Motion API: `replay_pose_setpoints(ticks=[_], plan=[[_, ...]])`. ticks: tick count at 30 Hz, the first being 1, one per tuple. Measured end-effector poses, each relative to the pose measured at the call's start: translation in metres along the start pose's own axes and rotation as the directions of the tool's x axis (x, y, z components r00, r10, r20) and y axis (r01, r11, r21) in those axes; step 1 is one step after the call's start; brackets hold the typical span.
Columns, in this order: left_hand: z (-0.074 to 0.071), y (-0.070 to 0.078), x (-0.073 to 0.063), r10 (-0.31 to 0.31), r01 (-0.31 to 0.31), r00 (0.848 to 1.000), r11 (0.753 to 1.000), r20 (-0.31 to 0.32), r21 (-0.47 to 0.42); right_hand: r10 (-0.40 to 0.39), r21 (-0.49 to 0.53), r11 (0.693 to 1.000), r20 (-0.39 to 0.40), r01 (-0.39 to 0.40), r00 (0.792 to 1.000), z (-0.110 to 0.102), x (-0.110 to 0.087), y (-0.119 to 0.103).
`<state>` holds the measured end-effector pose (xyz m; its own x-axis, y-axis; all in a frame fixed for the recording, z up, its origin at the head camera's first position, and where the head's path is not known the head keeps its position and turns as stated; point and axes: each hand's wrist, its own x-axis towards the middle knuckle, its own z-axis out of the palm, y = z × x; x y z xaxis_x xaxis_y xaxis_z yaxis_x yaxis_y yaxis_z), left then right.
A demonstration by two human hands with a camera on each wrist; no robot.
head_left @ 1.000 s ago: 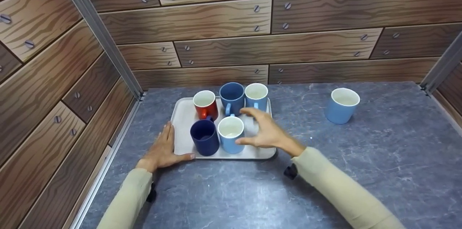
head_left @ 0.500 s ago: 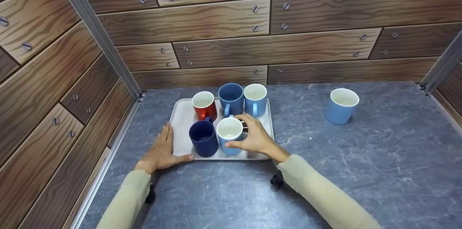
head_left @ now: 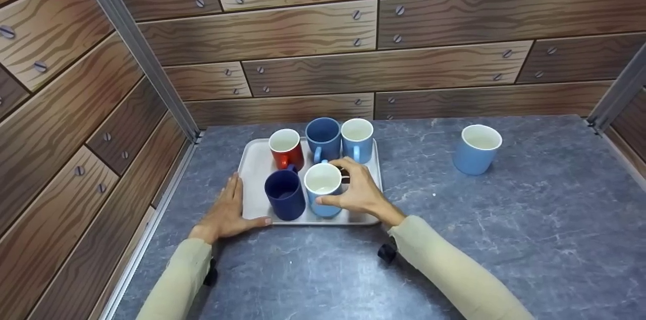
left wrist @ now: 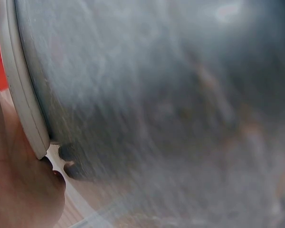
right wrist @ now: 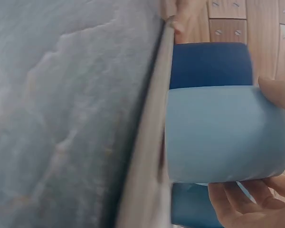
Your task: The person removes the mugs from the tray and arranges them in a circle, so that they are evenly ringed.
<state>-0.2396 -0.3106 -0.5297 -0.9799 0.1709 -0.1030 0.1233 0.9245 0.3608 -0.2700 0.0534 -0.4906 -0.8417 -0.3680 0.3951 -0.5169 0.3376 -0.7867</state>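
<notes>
Right hand (head_left: 359,191) curled in a grip, left hand (head_left: 224,211) spread with straight fingers. Table (head_left: 555,219) bears a tray (head_left: 255,168), left hand at its front-left corner; near its front a light-blue mug (right wrist: 223,133) stands in the right hand's grip, just beside the navy mug (head_left: 286,204).

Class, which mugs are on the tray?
A red mug, navy mug, mid-blue mug, front light-blue mug and rear light-blue mug. The tray directly beneath them cannot be seen.
</notes>
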Motion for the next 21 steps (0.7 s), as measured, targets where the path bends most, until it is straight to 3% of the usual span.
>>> replay_pose_setpoints(ticks=[10,21], plan=[[0.001,-0.002,0.001,0.0,0.0,1.0,1.0,0.0,-0.002,-0.048,0.06,0.997,-0.016,0.049,0.999,-0.035,-0.002,-0.024],[0.0,0.0,0.0,-0.012,0.012,1.0,1.0,0.004,0.006,0.001,0.081,0.997,-0.058,0.004,0.998,-0.09,-0.007,-0.036]])
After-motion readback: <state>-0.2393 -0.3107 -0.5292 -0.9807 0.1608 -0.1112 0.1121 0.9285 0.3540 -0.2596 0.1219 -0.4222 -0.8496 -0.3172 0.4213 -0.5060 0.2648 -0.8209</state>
